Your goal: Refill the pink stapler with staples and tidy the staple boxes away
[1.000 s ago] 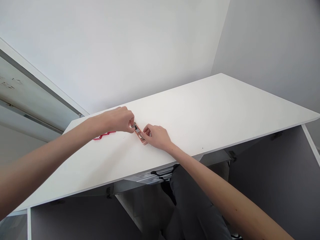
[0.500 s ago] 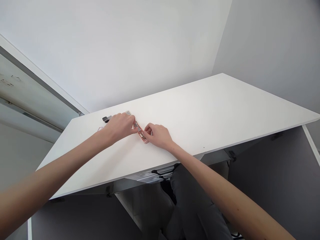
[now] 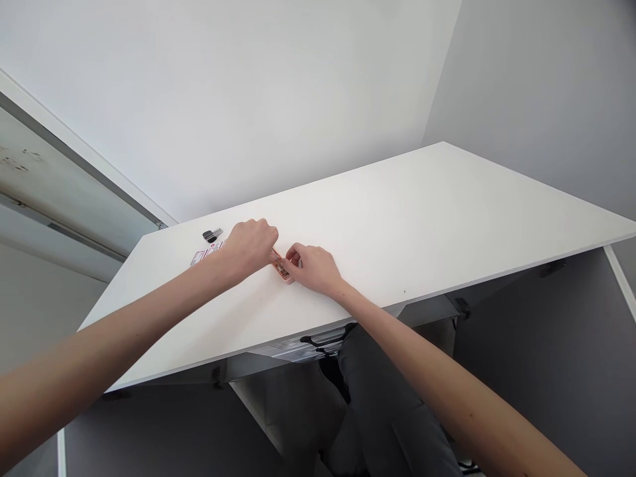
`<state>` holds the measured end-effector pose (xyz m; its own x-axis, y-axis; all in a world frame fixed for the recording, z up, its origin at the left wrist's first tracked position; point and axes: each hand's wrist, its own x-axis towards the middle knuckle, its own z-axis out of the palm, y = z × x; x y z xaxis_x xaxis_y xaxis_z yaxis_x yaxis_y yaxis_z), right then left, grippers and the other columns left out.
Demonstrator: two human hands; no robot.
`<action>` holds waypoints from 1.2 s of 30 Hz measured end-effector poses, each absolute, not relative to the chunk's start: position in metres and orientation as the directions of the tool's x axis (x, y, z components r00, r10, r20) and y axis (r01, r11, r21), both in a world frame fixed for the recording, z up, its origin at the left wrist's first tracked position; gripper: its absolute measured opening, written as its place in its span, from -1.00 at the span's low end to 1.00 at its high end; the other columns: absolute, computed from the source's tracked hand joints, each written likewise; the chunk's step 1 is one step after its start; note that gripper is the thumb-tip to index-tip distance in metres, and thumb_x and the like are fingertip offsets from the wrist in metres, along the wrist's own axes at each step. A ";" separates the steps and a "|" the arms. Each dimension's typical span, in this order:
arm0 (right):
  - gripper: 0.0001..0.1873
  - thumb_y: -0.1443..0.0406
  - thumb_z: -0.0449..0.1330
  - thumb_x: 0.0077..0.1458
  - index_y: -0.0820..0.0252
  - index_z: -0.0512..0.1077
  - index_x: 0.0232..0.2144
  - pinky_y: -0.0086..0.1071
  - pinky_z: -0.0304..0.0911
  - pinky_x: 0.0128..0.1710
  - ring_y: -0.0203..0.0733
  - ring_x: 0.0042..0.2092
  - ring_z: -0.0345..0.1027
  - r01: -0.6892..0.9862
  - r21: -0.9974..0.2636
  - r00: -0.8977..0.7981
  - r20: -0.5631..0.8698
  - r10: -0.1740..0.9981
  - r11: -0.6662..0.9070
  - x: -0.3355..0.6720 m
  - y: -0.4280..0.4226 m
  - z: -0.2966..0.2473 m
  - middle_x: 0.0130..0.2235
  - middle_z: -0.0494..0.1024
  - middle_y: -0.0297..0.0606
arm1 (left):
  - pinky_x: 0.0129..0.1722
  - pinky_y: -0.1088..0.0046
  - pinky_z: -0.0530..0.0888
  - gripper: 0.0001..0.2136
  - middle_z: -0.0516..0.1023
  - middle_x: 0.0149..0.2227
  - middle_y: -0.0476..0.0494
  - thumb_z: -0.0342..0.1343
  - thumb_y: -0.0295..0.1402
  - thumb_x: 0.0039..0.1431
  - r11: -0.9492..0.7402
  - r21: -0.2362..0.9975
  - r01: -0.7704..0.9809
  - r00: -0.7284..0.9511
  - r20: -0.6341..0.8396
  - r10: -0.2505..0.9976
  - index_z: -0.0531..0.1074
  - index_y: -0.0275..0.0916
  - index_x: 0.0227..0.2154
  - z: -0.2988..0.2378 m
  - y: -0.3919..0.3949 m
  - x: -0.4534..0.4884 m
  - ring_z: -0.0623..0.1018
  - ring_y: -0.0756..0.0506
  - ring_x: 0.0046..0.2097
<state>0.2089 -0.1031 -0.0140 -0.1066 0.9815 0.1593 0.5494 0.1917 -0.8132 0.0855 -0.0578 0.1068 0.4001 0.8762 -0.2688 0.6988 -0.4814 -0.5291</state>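
A slim, narrow case [image 3: 283, 270], pink-orange at its near end with small metallic-looking parts in it, lies slanted on the white tabletop. My left hand [image 3: 251, 245] is closed over its far part and hides much of it. With thumb and index finger curled together, my right hand [image 3: 314, 268] grips the case's near right side. Whether either hand also pinches a small part cannot be made out. Left of my left hand lie small black-and-silver pieces [image 3: 212, 235], and white papers with red print [image 3: 201, 255] are partly covered by that hand and forearm.
The white tabletop [image 3: 397, 218] meets a pale wall [image 3: 278, 86] behind it. Below its front edge are a black handle [image 3: 325, 339] and dark panels. My legs [image 3: 382, 397] are under the table. A tiny dark speck lies near the front edge.
My left hand has shifted slightly right and up along the case, covering its far end. More of the black-and-silver pieces and printed papers shows. My right hand has barely moved.
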 end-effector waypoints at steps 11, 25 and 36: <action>-0.65 -0.03 0.10 0.36 0.06 0.42 -0.30 -0.35 0.18 -0.33 -0.21 -0.28 0.47 0.549 -0.814 -0.120 0.147 0.982 0.189 0.209 -0.101 -0.015 -0.32 0.66 -0.36 | -0.40 0.33 0.36 -0.70 0.48 -0.46 -0.28 0.29 -0.08 0.09 -0.459 -0.480 0.748 0.375 -0.265 0.888 0.55 -0.26 -0.43 0.107 -0.055 0.091 0.55 -0.22 -0.36; -0.72 0.05 0.12 0.37 0.07 0.45 -0.28 -0.34 0.19 -0.30 -0.18 -0.23 0.50 0.562 -0.805 -0.105 0.160 0.981 0.192 0.209 -0.101 -0.016 -0.26 0.68 -0.35 | -0.40 0.33 0.35 -0.78 0.55 -0.31 -0.40 0.10 -0.28 0.23 -0.427 -0.486 0.762 0.382 -0.195 0.903 0.54 -0.31 -0.41 0.102 -0.055 0.085 0.56 -0.24 -0.31; -0.75 0.05 0.14 0.35 0.05 0.45 -0.24 -0.35 0.23 -0.27 -0.21 -0.22 0.52 0.469 -0.869 -0.080 0.134 0.988 0.156 0.211 -0.102 -0.016 -0.22 0.69 -0.37 | -0.33 0.31 0.37 -0.71 0.62 -0.31 -0.32 0.14 -0.13 0.19 -0.466 -0.350 0.812 0.444 -0.145 0.884 0.62 -0.24 -0.30 0.109 -0.059 0.074 0.60 -0.26 -0.29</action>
